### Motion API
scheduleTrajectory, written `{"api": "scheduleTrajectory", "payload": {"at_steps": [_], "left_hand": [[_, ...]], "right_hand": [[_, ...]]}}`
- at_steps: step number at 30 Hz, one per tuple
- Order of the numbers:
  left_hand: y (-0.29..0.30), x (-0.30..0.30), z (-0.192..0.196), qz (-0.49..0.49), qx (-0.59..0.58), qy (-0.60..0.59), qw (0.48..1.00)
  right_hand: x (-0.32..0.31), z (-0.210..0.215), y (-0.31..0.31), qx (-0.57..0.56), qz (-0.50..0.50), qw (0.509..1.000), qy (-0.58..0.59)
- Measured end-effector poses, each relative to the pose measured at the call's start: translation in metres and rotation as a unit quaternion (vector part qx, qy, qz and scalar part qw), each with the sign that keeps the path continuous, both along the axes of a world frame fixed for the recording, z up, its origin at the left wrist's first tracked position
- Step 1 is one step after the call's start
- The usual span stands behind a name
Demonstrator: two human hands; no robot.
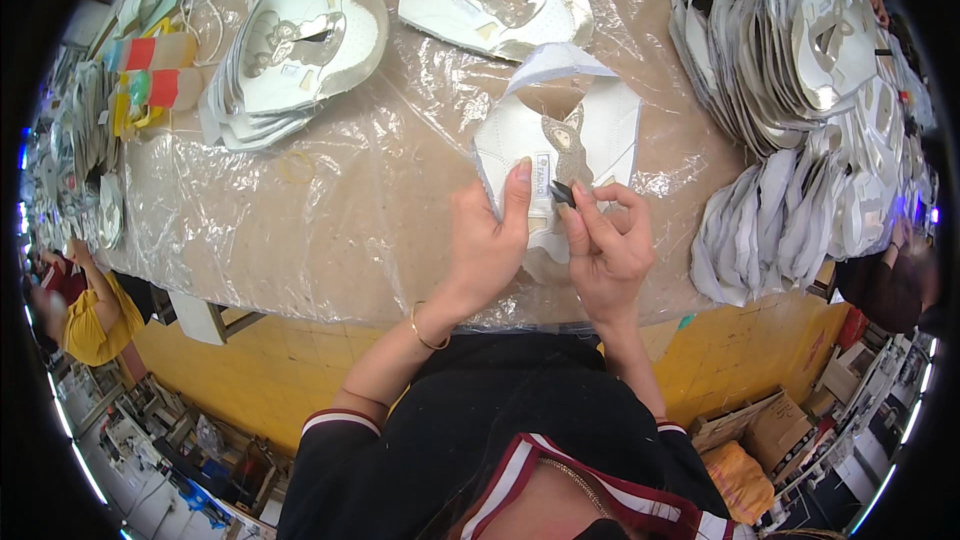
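Note:
A white shoe upper [612, 125] with a glittery beige middle lies in front of me above the plastic-covered table. Along its left edge my left hand [485, 245] is closed on it, thumb pressed flat near a small label [541, 175]. My right hand [612, 250] pinches a small black pointed piece [563, 193] between thumb and forefinger, right over the glittery strip beside that label. Whether the black piece touches the upper I cannot tell. Beyond it are more white uppers [548, 25] lying flat, and to the left a stack of similar uppers [290, 90].
Tall piles of uppers [770, 50] line the right side, with more bundles [760, 230] nearer me. Bottles with red bands [165, 88] and a yellow-handled item [125, 110] stand at the left. Clear plastic [250, 220] covers the table. A person in yellow [100, 325] sits far left.

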State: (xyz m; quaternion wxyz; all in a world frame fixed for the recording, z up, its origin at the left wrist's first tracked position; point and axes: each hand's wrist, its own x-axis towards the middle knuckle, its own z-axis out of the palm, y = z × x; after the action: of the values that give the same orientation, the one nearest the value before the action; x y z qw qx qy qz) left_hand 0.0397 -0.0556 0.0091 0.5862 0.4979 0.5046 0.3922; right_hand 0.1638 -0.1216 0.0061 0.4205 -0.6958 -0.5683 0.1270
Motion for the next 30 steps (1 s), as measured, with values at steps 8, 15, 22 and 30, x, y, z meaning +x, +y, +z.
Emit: {"api": "scheduleTrajectory", "payload": {"at_steps": [8,15,22,30], "left_hand": [[-0.001,0.003,-0.002,0.009,0.004,0.009,1.0],[-0.001,0.003,-0.001,0.016,0.013,0.003,1.0],[0.009,-0.004,-0.014,-0.003,0.09,0.126,0.988],[0.026,-0.036,-0.014,-0.159,0.305,0.336,0.877]], "right_hand": [[-0.001,-0.005,0.004,0.031,-0.024,0.999,-0.011],[0.0,-0.007,0.003,0.04,-0.025,0.999,0.023],[0.005,-0.009,0.006,-0.064,-0.032,0.988,0.134],[0.004,-0.02,0.01,-0.116,-0.036,0.98,0.156]]}}
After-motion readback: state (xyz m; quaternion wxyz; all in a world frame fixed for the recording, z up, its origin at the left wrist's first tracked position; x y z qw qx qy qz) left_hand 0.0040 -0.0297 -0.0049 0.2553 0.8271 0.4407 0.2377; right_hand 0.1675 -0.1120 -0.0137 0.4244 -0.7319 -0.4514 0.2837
